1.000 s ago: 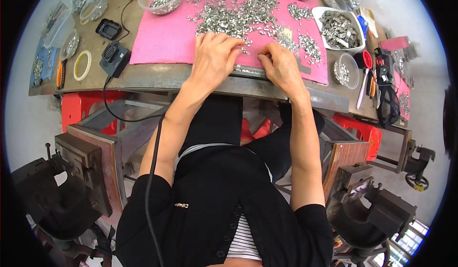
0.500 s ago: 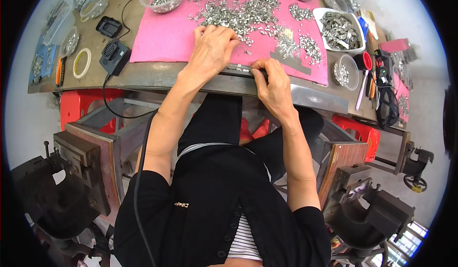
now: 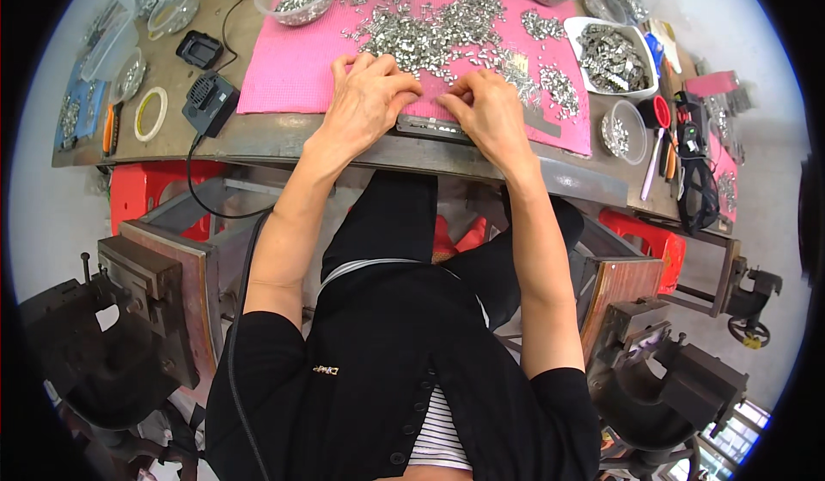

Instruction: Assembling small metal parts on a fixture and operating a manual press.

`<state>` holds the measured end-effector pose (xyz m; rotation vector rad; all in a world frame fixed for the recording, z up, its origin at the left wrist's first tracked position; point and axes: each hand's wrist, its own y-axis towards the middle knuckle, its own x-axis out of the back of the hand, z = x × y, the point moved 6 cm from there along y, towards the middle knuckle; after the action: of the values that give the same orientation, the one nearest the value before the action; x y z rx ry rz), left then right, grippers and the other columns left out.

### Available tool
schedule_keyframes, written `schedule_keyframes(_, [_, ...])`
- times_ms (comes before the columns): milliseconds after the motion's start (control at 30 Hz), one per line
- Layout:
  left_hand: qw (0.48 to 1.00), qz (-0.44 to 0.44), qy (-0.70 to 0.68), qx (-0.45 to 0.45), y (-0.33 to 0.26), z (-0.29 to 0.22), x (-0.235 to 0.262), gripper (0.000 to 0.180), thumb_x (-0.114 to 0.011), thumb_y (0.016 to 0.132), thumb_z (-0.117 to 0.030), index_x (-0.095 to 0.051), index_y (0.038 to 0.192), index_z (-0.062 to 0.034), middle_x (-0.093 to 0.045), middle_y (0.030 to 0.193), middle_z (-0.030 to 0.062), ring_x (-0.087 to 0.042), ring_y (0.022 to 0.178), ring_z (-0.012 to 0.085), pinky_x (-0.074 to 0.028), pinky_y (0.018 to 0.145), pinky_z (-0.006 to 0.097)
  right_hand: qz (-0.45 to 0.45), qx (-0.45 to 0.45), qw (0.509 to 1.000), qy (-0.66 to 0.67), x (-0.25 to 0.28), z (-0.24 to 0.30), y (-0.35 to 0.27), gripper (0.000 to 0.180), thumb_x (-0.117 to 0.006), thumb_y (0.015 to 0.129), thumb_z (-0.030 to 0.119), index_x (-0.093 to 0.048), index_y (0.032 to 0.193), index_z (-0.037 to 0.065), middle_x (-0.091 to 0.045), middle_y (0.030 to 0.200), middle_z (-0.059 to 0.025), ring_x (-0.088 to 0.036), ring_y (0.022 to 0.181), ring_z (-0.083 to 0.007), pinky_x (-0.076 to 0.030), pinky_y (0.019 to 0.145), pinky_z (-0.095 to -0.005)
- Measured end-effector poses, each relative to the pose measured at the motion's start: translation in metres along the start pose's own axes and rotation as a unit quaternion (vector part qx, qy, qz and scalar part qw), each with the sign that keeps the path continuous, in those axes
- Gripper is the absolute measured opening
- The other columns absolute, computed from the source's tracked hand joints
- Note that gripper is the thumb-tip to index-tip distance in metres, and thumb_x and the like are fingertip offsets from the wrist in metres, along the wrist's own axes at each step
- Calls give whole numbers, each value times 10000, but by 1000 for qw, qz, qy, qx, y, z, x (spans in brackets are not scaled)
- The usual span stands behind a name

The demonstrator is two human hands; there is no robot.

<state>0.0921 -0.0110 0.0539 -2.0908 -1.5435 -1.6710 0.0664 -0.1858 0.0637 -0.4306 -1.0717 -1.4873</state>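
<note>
A narrow dark metal bar (image 3: 432, 128), with small silver parts along it, lies at the front edge of the pink mat. Just above its left end is my left hand (image 3: 368, 96), fingers curled and thumb brought toward the index finger. My right hand (image 3: 488, 113) hovers over the bar's right part, thumb and index fingertips close together in a pinch. Whatever either hand holds is too small to make out. Beyond the fingers spreads a loose heap of small silver metal pieces (image 3: 434, 30). Several thin pins (image 3: 522, 82) lie to the right, partly behind my right hand.
A white tray of metal parts (image 3: 646, 86) and a clear tub (image 3: 634, 150) stand right of the pink mat (image 3: 284, 82). Another clear bowl (image 3: 296, 17) sits at the back left. Left are a black charger-like device (image 3: 209, 103) and a tape roll (image 3: 149, 115).
My right hand has lifted off the bar's right end and moved up, fingers pinched. My left hand has shifted slightly left and down. More of the bar shows between them.
</note>
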Motion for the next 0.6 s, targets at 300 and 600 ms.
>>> schedule_keyframes(300, [1000, 10, 18, 7, -5, 3, 4, 78, -739, 872, -172, -718, 928, -122, -605, 874, 16, -576, 927, 217, -337, 993, 446, 24, -78, 993, 82, 12, -6, -13, 117, -715, 872, 94, -690, 896, -18, -684, 828, -172, -665, 802, -343, -514, 747, -435])
schedule_keyframes(600, [990, -13, -127, 61, -8, -20, -2, 76, -665, 907, -53, -625, 970, -39, -630, 881, 88, -591, 865, 273, -442, 842, 388, -15, -29, 990, 135, 22, 3, -53, 82, -699, 868, -4, -642, 928, 2, -640, 892, -119, -612, 845, -303, -483, 769, -393])
